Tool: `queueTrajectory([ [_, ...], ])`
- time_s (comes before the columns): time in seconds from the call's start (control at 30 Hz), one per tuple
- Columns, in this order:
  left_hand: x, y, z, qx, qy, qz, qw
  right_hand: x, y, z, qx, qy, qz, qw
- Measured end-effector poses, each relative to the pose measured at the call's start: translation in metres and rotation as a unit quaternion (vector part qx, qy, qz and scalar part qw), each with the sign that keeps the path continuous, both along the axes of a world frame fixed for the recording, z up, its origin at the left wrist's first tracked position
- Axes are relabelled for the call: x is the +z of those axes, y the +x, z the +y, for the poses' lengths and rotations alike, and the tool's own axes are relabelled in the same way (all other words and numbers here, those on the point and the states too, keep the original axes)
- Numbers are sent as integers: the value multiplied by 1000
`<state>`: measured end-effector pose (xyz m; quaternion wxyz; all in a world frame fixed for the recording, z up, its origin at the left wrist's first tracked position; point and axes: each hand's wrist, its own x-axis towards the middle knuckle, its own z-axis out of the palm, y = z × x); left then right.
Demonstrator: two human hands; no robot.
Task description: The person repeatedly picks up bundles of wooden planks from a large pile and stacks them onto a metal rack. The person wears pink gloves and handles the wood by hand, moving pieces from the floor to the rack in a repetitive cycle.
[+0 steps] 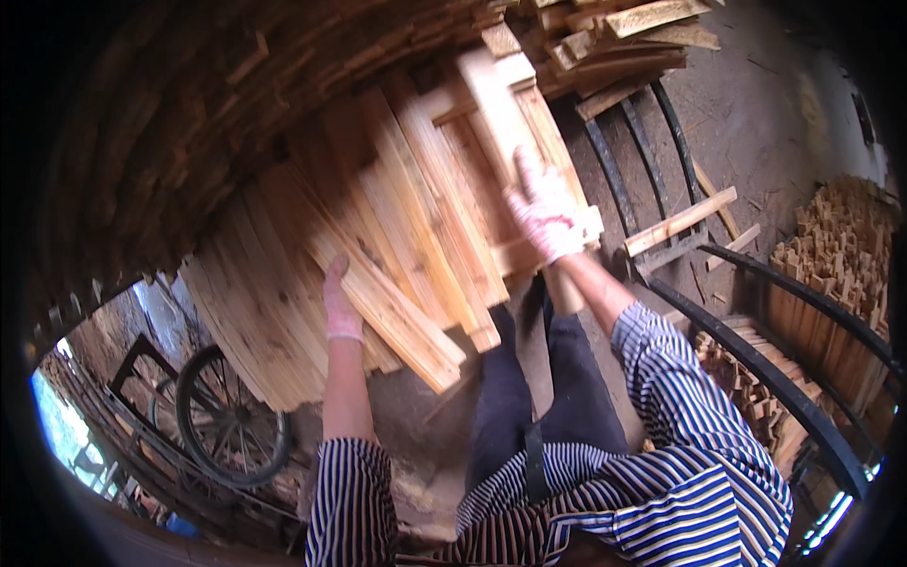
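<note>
My left hand (342,308), in a pale pink glove, is closed at the left edge of a few light wooden slats (397,326) that lie slanted over other boards; some of its fingers are hidden. To the right, my right hand (550,215), in a white and reddish glove, holds a pale plank (496,104), smeared by motion at its far end. That plank lies over a frame-like arrangement of boards with a crosspiece (520,257) at its near end. Between the hands, several long boards (430,189) lie side by side, their near ends uneven.
Stacked wood (227,104) rises along the far left. More offcuts (633,42) rest on a black metal rack (642,151) at the far right. Bundled wood pieces (841,246) stand farther right, by a dark curved bar (756,354). A spoked wheel (231,416) is at the lower left.
</note>
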<state>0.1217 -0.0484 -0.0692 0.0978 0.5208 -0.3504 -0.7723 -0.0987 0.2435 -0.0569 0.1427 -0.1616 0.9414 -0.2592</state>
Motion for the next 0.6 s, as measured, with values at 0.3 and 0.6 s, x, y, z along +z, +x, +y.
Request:
queueTrajectory([
  [0.3,3,-13,9,-16,31,51,998,-7,23,-108,72,112,16,991],
  [0.6,43,-59,101,26,25,58,998,64,84,-62,84,-191,-267,941],
])
